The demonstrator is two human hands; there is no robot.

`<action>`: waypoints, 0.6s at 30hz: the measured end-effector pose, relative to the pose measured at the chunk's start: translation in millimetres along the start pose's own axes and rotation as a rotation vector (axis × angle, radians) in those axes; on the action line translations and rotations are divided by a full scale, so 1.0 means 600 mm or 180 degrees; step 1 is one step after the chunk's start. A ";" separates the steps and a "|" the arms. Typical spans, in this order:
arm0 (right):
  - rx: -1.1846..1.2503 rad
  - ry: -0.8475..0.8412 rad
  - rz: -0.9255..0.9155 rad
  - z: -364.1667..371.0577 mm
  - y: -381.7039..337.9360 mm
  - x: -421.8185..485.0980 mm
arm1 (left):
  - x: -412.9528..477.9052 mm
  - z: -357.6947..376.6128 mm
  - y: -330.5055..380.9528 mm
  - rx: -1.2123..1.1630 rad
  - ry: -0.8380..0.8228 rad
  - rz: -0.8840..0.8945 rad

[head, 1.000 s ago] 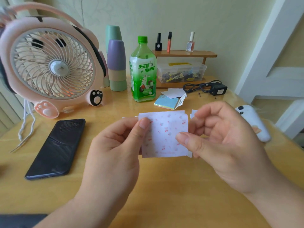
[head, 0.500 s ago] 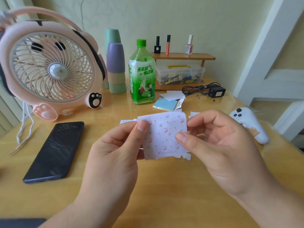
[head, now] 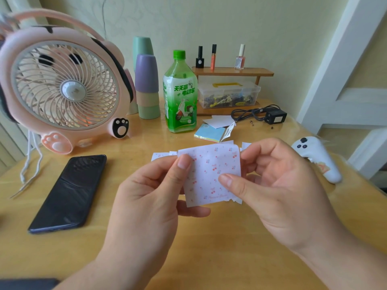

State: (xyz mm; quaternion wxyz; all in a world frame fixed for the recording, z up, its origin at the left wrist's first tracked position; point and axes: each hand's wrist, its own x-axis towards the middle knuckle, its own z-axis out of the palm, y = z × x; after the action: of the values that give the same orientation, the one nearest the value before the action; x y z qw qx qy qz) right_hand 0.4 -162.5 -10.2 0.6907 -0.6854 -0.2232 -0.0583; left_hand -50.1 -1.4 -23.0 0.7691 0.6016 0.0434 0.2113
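Note:
A small white paper sheet with a red cherry print (head: 211,174) is held up above the wooden table (head: 209,258). My left hand (head: 150,197) pinches its left edge between thumb and fingers. My right hand (head: 278,185) pinches its right edge, thumb on the front, fingers curled behind. The sheet's right side curves back over my right fingers. More pieces of the same printed paper (head: 160,155) lie on the table behind the sheet, partly hidden.
A black phone (head: 69,191) lies at left, a pink fan (head: 62,86) behind it. Stacked cups (head: 146,86), a green bottle (head: 181,95), a sticky-note pad (head: 209,135), a clear box (head: 228,95) under a small shelf, a black adapter (head: 274,118) and a white controller (head: 318,158) stand around.
The sheet's right side has bent backward over my right fingers, so it looks narrower. Both hands keep their pinch, and the view has shifted slightly.

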 end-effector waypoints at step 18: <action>-0.0042 -0.0440 0.0045 0.005 0.001 -0.006 | 0.007 -0.020 0.002 0.0719 -0.0809 -0.0380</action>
State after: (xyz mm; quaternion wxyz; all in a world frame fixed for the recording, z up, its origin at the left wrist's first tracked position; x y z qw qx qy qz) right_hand -3.0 -160.3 -12.2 0.6695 -0.6938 -0.2651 -0.0075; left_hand -50.6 11.1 -24.2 0.7071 0.7024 0.0049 0.0813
